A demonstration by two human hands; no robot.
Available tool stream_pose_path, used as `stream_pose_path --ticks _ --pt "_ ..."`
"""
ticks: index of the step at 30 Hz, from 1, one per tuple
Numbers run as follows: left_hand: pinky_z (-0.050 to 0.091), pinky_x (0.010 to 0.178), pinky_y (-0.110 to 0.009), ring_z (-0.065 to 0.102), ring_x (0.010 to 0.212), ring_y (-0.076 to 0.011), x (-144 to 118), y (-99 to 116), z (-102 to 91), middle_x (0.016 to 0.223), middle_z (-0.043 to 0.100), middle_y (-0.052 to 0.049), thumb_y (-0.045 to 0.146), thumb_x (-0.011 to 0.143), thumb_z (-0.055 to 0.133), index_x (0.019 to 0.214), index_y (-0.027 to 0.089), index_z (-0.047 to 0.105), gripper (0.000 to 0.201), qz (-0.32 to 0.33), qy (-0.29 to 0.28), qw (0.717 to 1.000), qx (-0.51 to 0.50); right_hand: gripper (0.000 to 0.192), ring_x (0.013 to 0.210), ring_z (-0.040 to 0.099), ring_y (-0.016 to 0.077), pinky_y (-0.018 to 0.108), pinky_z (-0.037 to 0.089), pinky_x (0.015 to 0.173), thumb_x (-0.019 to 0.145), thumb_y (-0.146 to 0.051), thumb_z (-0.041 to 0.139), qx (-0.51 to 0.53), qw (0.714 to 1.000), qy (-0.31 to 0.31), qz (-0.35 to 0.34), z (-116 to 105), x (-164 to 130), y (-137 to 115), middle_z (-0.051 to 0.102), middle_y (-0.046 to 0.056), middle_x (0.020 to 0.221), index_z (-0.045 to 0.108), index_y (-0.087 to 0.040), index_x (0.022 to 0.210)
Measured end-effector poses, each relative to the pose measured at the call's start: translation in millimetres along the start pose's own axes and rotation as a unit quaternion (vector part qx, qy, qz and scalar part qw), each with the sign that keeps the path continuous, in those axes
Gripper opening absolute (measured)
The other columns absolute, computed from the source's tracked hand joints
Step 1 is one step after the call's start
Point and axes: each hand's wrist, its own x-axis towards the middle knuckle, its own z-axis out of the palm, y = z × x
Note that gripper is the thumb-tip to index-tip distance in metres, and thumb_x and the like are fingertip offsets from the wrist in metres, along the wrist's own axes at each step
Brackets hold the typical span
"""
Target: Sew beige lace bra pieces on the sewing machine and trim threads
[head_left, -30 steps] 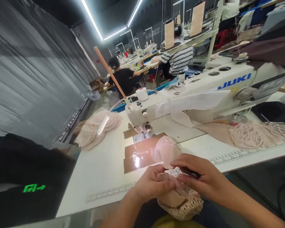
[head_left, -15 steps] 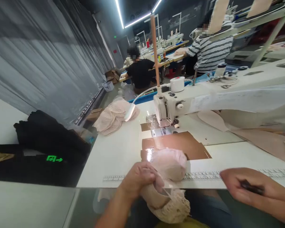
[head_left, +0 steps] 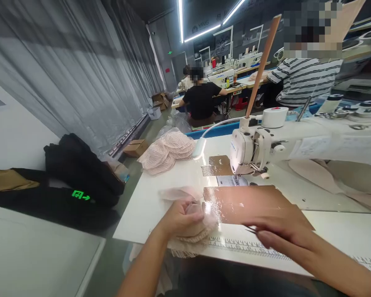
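Pale pink fabric (head_left: 209, 224) is bunched in the grip of my left hand (head_left: 181, 218), at the front edge of the white bench (head_left: 142, 210). My right hand (head_left: 286, 236) is closed around a thin dark tool (head_left: 251, 229), its two tips near the brown sheet (head_left: 250, 203) before the sewing machine (head_left: 241, 154).

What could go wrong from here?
The slim dark pointed tool in the right hand might snag the thin pale fabric held in the left hand if the two meet carelessly. Also, the stack of pale pieces lies at the left edge of the white table, so a bump could send some down.
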Motion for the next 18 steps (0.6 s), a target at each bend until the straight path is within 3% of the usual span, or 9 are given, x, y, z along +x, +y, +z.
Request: stream_pose_path --ticks 2,4,7,11,16,18 --pt "0.046 0.078 -0.028 0.061 0.087 -0.0207 -1.0 4.5 6.4 0.095 0.065 -0.006 0.041 0.072 0.075 0.111 0.013 0.063 0.049 0.008 -0.037 0.999 -0.011 0.039 0.083 0.06 0.0234 0.033 0.049 0.073 0.088 -0.055 0.049 0.023 0.997 -0.07 -0.025 13.3 25.3 -20.4 0.067 0.007 0.09 0.069 -0.024 0.102" --pt "0.046 0.082 -0.031 0.06 0.095 -0.0238 -2.3 10.5 10.2 0.1 0.065 -0.008 0.04 0.072 0.075 0.11 0.013 0.063 0.048 0.024 -0.062 0.998 -0.015 0.041 0.07 0.054 0.0181 0.029 0.045 0.064 0.089 -0.055 0.046 0.055 0.993 -0.092 -0.045 26.9 46.8 -34.1 0.061 0.003 0.076 0.067 -0.021 0.097" --pt "0.045 0.09 -0.034 0.056 0.107 -0.0277 -2.8 16.0 10.8 0.109 0.063 -0.009 0.039 0.072 0.075 0.112 0.015 0.063 0.048 0.053 -0.077 0.996 -0.009 0.04 0.066 0.047 0.0146 0.026 0.04 0.06 0.09 -0.052 0.046 0.079 0.989 -0.1 -0.073 42.8 66.1 -41.7 0.053 0.001 0.071 0.063 -0.017 0.081" --pt "0.043 0.091 -0.035 0.058 0.105 -0.0271 -1.8 15.0 6.0 0.106 0.064 -0.009 0.037 0.072 0.075 0.109 0.013 0.064 0.045 0.061 -0.084 0.995 0.002 0.043 0.061 0.042 0.0126 0.025 0.036 0.057 0.09 -0.052 0.045 0.102 0.988 -0.083 -0.086 49.5 70.1 -38.2 0.045 -0.002 0.064 0.053 -0.018 0.066" --pt "0.043 0.093 -0.035 0.056 0.109 -0.0288 0.7 16.2 3.2 0.115 0.062 -0.01 0.033 0.074 0.074 0.117 0.014 0.061 0.049 0.051 -0.097 0.994 -0.014 0.038 0.065 0.044 0.0141 0.026 0.038 0.06 0.089 -0.052 0.048 0.123 0.986 -0.102 -0.056 42.6 64.4 -30.2 0.048 -0.001 0.068 0.063 -0.018 0.085" --pt "0.043 0.095 -0.036 0.056 0.111 -0.0293 3.9 17.5 6.0 0.116 0.063 -0.011 0.032 0.075 0.073 0.12 0.014 0.06 0.051 0.055 -0.121 0.991 -0.014 0.038 0.065 0.045 0.0139 0.025 0.038 0.06 0.089 -0.052 0.048 0.116 0.988 -0.09 -0.049 42.5 65.3 -30.7 0.047 -0.001 0.067 0.062 -0.018 0.078"
